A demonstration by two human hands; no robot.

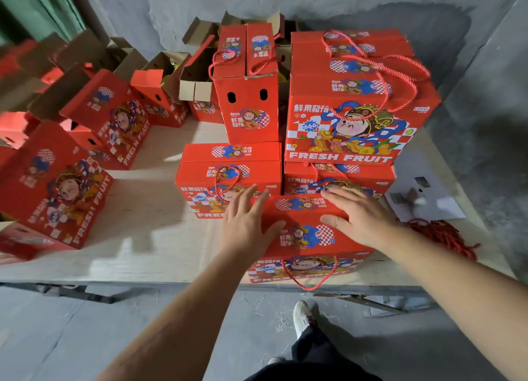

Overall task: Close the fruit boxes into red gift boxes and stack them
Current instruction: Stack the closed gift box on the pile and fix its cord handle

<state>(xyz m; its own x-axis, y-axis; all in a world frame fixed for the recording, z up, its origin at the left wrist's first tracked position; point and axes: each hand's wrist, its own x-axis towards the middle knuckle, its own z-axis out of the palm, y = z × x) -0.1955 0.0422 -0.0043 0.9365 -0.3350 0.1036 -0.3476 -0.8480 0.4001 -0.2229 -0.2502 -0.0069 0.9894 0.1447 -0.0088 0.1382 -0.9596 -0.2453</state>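
A closed red gift box [307, 237] with a red rope handle sits at the table's front edge. My left hand [247, 223] lies against its left side with straight fingers. My right hand [358, 216] rests flat on its top right, fingers spread. Right behind it rises a stack of closed red boxes [354, 123], the top one reading FRESH FRUIT. Another closed box [225, 177] lies beside the stack, and an upright box [247, 106] stands behind that one.
Several red boxes with open cardboard flaps [160, 86] line the back and left of the pale table [148, 237]. A bundle of red rope handles [441, 235] and a plastic sheet [423, 197] lie at the right. My shoe [304, 315] shows on the grey floor.
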